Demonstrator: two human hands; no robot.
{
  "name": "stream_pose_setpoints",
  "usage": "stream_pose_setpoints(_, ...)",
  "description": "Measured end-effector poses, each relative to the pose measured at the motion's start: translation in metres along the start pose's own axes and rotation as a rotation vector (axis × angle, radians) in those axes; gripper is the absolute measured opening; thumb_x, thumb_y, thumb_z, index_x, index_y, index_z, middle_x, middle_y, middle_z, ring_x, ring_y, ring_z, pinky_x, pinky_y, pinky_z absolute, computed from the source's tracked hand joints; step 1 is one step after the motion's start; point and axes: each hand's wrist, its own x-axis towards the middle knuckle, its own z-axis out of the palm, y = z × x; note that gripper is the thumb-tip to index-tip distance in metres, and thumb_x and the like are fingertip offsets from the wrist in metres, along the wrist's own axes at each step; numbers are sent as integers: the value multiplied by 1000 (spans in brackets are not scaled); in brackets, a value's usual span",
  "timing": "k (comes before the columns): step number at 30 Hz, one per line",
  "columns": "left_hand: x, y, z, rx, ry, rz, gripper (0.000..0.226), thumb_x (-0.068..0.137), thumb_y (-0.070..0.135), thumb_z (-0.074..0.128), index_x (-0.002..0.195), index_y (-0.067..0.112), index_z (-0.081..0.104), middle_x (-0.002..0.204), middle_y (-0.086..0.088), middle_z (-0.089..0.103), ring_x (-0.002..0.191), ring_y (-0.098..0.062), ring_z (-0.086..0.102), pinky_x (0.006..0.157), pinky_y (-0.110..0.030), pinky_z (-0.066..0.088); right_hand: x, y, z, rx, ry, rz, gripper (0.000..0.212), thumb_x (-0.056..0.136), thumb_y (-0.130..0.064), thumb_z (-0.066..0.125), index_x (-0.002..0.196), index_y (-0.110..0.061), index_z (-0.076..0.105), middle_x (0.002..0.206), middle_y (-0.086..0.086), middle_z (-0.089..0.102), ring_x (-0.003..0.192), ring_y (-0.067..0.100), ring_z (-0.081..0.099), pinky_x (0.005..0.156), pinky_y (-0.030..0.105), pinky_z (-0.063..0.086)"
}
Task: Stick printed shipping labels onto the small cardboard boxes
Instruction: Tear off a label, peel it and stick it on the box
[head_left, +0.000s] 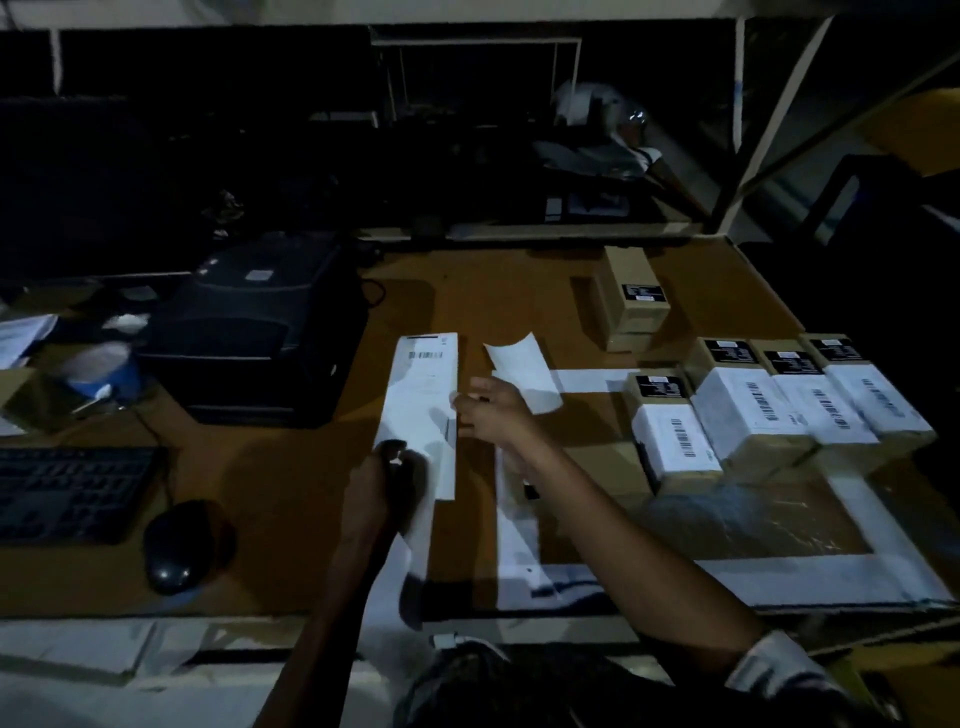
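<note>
— What sits at your nine o'clock?
— A dark keyboard (72, 493) and a mouse (182, 545) on the brown table (291, 493), with the black label printer (260, 327) up at ten o'clock.

— And your hands?
— Your left hand (387, 467) is curled, pinching the near end of the long label strip (423, 405), which runs toward twelve o'clock with a barcode at its far end. Your right hand (491, 413) touches the strip's right edge; I cannot tell whether its fingers pinch the strip. A curled loose label (524, 374) lies just past it at one o'clock.

— The boxes?
— At two to three o'clock, four labelled boxes (753, 410) sit side by side, touching. An unlabelled box (634, 296) stands apart, farther back
</note>
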Motion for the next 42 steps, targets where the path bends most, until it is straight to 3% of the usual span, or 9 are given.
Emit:
stream_pose_setpoints(6,10,-19,-18,-56,-53,58,27,99,17,60,124,9,65,107,-12,72,86,-18,67,72,-19,45,68,19,76,-239,217,107,40,88,-29,72,124,-15,64,127,4,68,107,25,67,87,38,59)
stream_pose_setpoints(12,15,-31,-24,-36,-119,144,28,101,20,56,127,14,65,125,-4,68,110,-19,65,88,-21,44,81,33,90,-245,320,40,33,90,-21,71,122,-15,65,123,1,69,106,21,67,84,32,58)
stream_pose_setpoints(15,21,-27,-25,-88,-38,188,22,99,16,60,118,11,70,116,-6,72,101,-17,67,84,-19,45,89,27,85,-146,301,-86,31,92,-15,72,122,-10,67,119,-1,70,100,16,66,85,31,57)
stream_pose_setpoints(20,45,-5,-34,-244,22,201,23,97,16,63,118,9,71,121,-5,71,111,-18,65,95,-30,54,103,-32,63,-25,363,-319,29,89,-18,75,116,-14,65,108,1,72,104,24,69,91,49,58)
stream_pose_setpoints(28,71,52,-53,-493,217,305,20,97,18,63,115,15,72,109,9,70,102,3,63,83,-7,49,66,-161,24,224,335,-847,26,92,-2,69,117,-6,60,114,20,69,103,27,68,88,43,58)
stream_pose_setpoints(31,63,62,-59,-577,291,261,13,100,24,59,103,29,71,97,19,69,97,3,64,76,-5,46,45,-137,25,271,282,-781,30,94,-3,67,122,0,59,116,18,70,107,29,68,91,47,58)
stream_pose_setpoints(35,39,61,-59,-643,373,195,17,101,32,57,90,32,70,86,16,72,89,-2,69,75,-15,52,11,-45,42,194,190,-527,24,95,-8,67,118,-15,63,114,0,74,107,18,70,92,43,59)
stream_pose_setpoints(39,25,36,-46,-556,316,218,6,97,30,66,99,25,68,98,9,73,96,-9,70,80,-36,59,-10,22,54,142,134,-273,25,98,-12,64,116,-28,66,112,-8,74,104,10,70,84,28,60)
stream_pose_setpoints(42,24,19,-33,-496,268,191,14,93,25,71,106,25,66,104,6,70,101,-11,68,81,-35,58,-18,42,57,102,82,-193,29,99,-11,62,124,-24,65,114,-9,74,102,3,69,85,24,58)
